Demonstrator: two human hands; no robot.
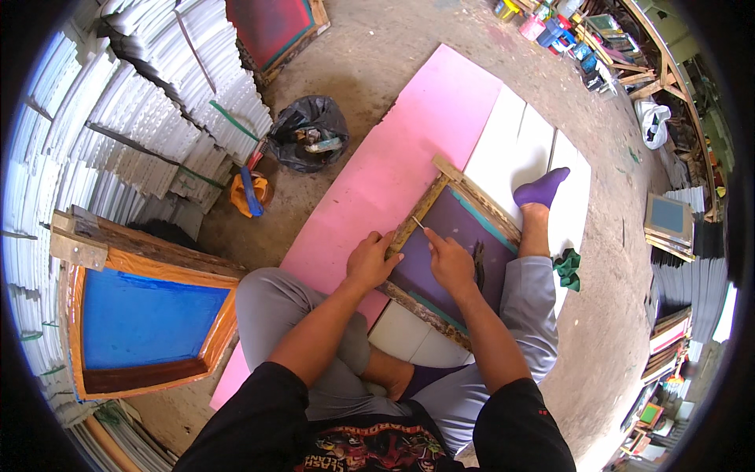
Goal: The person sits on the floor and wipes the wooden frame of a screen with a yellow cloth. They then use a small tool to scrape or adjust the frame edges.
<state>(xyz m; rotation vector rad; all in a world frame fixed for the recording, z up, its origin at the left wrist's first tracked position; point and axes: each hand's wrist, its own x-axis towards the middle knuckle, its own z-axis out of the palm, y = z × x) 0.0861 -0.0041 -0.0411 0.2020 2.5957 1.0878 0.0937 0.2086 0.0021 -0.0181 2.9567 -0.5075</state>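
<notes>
A wooden screen-printing frame [425,212] with purple mesh [440,220] and teal edging lies flat between my legs. My left hand [373,259] grips the frame's left wooden bar, fingers wrapped over it. My right hand [451,263] is closed on a slim tool [418,223] with a thin pale shaft; its tip meets the left bar just beyond my left hand. The handle is hidden in my fist, so its kind is unclear. Dark pliers [479,266] seem to lie on the mesh beside my right wrist, partly covered.
Under the frame are a pink board [425,110] and white panels [503,130]. A blue-meshed frame [149,315] leans at left, near stacked white sheets [63,157]. A black bag [311,130] and an orange container [250,193] stand ahead. Green cloth [567,270] lies right.
</notes>
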